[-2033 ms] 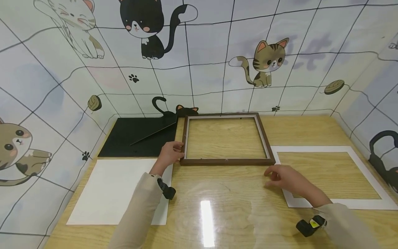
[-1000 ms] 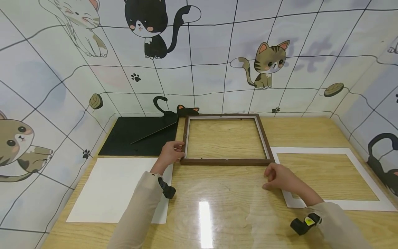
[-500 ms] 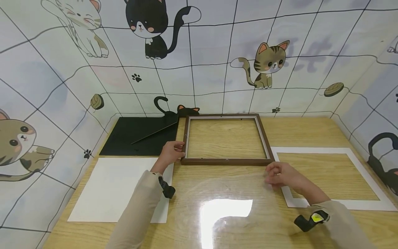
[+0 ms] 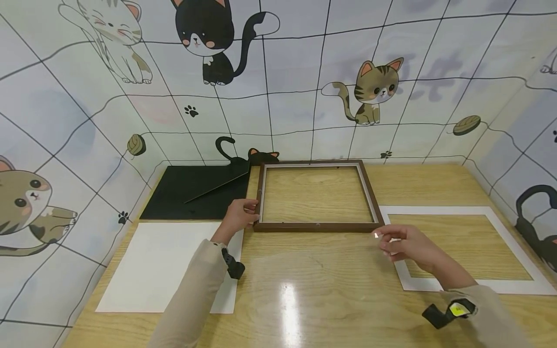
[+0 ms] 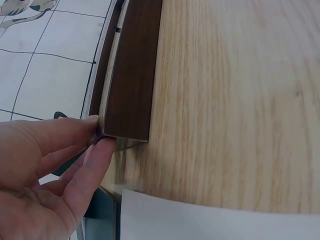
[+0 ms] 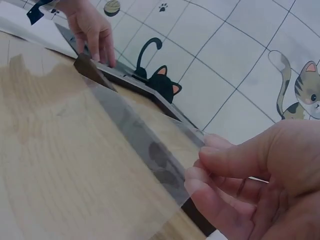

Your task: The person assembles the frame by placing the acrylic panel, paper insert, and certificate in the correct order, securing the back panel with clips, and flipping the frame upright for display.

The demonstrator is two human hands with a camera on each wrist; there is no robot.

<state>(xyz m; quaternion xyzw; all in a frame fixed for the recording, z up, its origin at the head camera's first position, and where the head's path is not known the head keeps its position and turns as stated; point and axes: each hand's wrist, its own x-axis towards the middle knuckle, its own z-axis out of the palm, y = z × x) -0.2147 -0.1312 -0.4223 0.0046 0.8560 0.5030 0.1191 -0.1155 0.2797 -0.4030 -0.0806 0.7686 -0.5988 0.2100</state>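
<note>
A brown wooden picture frame [image 4: 317,226] lies empty on the table [image 4: 417,183] at the back middle. My left hand [image 4: 241,212] pinches its near left corner; the left wrist view shows thumb and finger of this hand [image 5: 65,150] on that frame corner [image 5: 132,100]. A clear sheet [image 4: 313,285] lies in front of the frame, glaring under the light. My right hand [image 4: 391,239] pinches its far right corner and holds it raised off the table. In the right wrist view the clear sheet [image 6: 100,150] slopes down from the right hand [image 6: 240,185] toward the frame.
A white mat with a cut-out window [image 4: 452,210] lies to the right of the frame. A white sheet of paper [image 4: 161,266] lies at the front left, a black backing board [image 4: 191,191] behind it. Cat-patterned walls close in the table.
My right hand has gone from resting on the table to pinching the clear sheet's far right corner and has lifted it. The left hand has stayed on the frame corner.
</note>
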